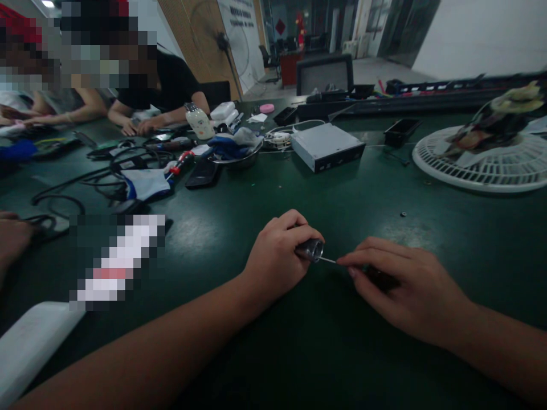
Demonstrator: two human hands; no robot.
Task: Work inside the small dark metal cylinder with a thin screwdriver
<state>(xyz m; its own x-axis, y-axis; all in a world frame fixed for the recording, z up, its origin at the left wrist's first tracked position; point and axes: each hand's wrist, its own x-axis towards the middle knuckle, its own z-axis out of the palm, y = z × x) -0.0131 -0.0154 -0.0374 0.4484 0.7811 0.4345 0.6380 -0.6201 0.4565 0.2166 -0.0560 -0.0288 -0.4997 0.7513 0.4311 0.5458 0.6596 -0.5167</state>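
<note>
My left hand is closed around a short dark metal cylinder, whose open, ring-like end faces right. A thin metal rod runs between that end and the fingertips of my right hand. The thumb and forefinger of the right hand pinch the rod. Something dark lies under the right palm, and its shape is mostly hidden. Both hands are low over the dark green table. A small metal nut-like piece lies beyond the right hand.
Ahead stands a grey box-shaped drive; a white fan grille lies at right. Cables, gloves, a red-handled screwdriver and a metal bowl crowd the left. A white object lies beside my left forearm. People sit at far left.
</note>
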